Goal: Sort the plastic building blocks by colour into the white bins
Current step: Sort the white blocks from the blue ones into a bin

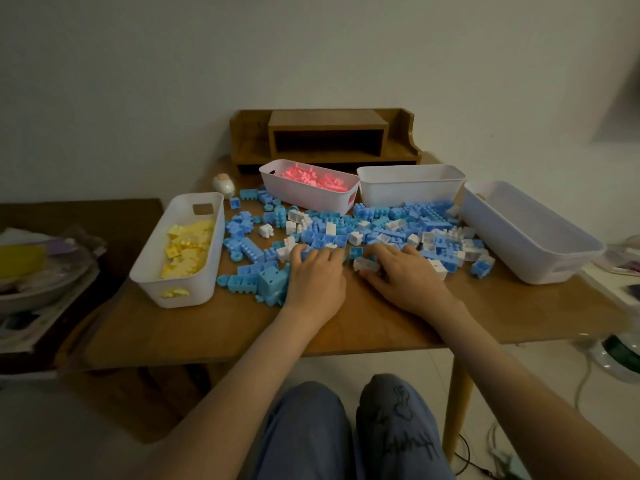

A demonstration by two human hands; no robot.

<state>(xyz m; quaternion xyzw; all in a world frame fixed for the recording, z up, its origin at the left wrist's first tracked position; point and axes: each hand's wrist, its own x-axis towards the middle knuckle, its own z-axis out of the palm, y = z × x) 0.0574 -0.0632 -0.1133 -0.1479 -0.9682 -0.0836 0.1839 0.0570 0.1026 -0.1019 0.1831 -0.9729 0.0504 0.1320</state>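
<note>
Sorting of the blue and white blocks (381, 226), which lie mixed mid-tabletop (346, 327), is in hand. A white block (366, 264) seems held in the narrow grip of the right hand (403, 271). The grip of the left hand (317, 275) cannot be told. Carrying to the empty bin (540, 251) at the right is judged next.

Dim, soft indoor light; wide-angle bending at edges; slight blur, perhaps motion.

4 white bins: yellow-block bin (197, 289), pink-block bin (304, 199), back-right bin (408, 195), far-right bin (502, 244). loose pile on tabletop (242, 323): 2 colours, blue blocks (273, 282) and white blocks (367, 264), too many to count, blue clearly more. 2 hands: left hand (317, 275), right hand (403, 271). 1 wooden shelf unit (329, 133). 1 small egg-shaped object (224, 185).
</note>
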